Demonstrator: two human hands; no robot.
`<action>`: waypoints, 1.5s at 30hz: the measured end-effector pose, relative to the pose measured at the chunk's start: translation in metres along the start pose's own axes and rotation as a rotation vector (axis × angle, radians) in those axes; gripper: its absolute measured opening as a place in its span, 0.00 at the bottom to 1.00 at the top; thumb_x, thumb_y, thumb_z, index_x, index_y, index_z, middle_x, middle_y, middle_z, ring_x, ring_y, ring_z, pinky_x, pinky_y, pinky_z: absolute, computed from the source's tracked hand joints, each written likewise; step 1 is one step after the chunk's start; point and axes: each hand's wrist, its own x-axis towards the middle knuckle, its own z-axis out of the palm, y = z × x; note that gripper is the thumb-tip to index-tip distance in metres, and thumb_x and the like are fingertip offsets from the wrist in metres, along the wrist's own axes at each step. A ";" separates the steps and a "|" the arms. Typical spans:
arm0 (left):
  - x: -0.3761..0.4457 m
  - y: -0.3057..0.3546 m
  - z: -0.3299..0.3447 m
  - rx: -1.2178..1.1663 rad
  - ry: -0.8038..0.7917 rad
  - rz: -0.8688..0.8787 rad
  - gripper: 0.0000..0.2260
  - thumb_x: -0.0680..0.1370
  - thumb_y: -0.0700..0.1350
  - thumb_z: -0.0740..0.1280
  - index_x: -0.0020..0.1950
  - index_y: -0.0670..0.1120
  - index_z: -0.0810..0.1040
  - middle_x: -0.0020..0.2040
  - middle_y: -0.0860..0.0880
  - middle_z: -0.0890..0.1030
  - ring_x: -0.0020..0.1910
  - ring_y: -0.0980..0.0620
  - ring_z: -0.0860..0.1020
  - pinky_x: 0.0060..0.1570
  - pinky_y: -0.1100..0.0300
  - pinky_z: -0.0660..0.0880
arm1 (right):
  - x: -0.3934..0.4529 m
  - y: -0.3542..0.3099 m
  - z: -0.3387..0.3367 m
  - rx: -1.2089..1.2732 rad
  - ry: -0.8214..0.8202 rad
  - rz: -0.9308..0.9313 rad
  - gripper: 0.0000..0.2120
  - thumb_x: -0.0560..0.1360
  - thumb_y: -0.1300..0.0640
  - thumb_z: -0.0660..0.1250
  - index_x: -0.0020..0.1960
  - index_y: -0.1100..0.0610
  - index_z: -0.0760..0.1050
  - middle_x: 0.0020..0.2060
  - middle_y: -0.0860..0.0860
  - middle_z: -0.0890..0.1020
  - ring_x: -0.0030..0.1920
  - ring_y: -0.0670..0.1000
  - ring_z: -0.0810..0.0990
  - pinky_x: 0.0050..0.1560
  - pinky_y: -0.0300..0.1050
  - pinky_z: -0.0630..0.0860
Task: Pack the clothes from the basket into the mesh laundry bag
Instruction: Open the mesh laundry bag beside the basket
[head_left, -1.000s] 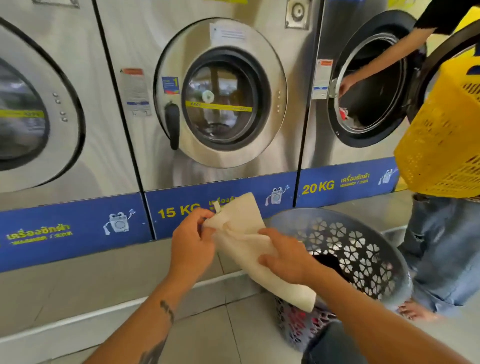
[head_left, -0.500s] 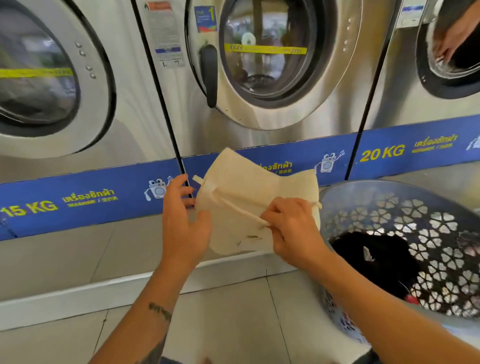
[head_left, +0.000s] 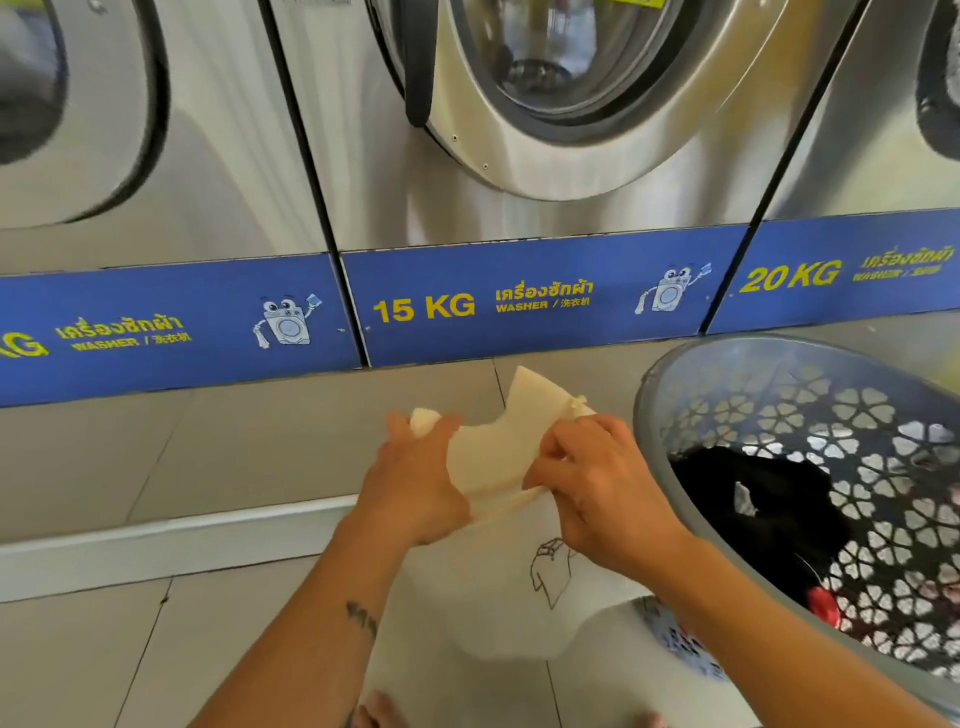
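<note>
I hold a cream mesh laundry bag in front of me with both hands, low over the tiled floor. My left hand grips its left upper edge. My right hand pinches the right side of the rim near the drawstring. The bag's sheer lower part hangs down below my hands. To the right stands a grey perforated basket, tilted toward me. Inside it lie black clothes and something red.
A row of steel front-loading washers with blue label strips stands straight ahead on a raised tiled step. The middle washer's round door is shut. Grey floor tiles spread to the left. My bare toes show at the bottom edge.
My view has dropped and moved closer to the washers. Both hands have lowered the bag and pulled its rim apart, so its lower part now hangs down. The other person is out of view.
</note>
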 end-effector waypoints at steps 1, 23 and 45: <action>-0.003 -0.002 0.002 0.024 -0.010 -0.034 0.36 0.67 0.43 0.73 0.71 0.62 0.64 0.67 0.48 0.56 0.55 0.43 0.73 0.55 0.51 0.77 | -0.002 0.000 0.000 -0.003 -0.019 0.008 0.14 0.66 0.67 0.68 0.43 0.52 0.85 0.39 0.49 0.77 0.40 0.53 0.77 0.51 0.52 0.73; -0.042 0.009 0.009 -0.432 0.654 0.510 0.13 0.76 0.53 0.61 0.38 0.47 0.76 0.40 0.50 0.72 0.40 0.55 0.72 0.40 0.70 0.66 | -0.026 0.000 0.009 0.555 -0.490 0.811 0.37 0.77 0.51 0.69 0.78 0.45 0.50 0.65 0.54 0.70 0.60 0.56 0.75 0.55 0.47 0.74; -0.021 -0.004 0.042 -0.036 0.119 0.425 0.34 0.74 0.41 0.59 0.76 0.61 0.51 0.67 0.51 0.67 0.61 0.47 0.69 0.66 0.47 0.63 | -0.001 0.008 0.011 0.952 -0.090 0.764 0.17 0.74 0.76 0.64 0.43 0.54 0.78 0.45 0.54 0.82 0.47 0.53 0.80 0.50 0.55 0.80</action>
